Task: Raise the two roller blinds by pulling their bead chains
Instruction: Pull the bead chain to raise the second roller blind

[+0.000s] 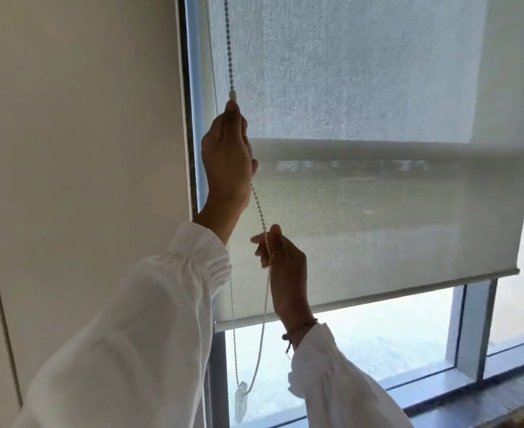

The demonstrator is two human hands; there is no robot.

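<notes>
From the head camera, the left hand (226,156) is raised high and closed in a fist around the bead chain (230,47), which runs up along the left edge of the blind (378,196). Lower down, the right hand (282,261) pinches the same chain between thumb and fingers. Below it the chain hangs in a loop to a clear plastic holder (241,403) near the window frame (470,329). The blind's bottom bar (362,299) sits partway up the glass, tilted in this view

A pale grey translucent fabric roller blind (378,196) hangs partly raised, its bottom bar (378,299) tilted; a white bead chain (259,208) loops down its left edge.
</notes>
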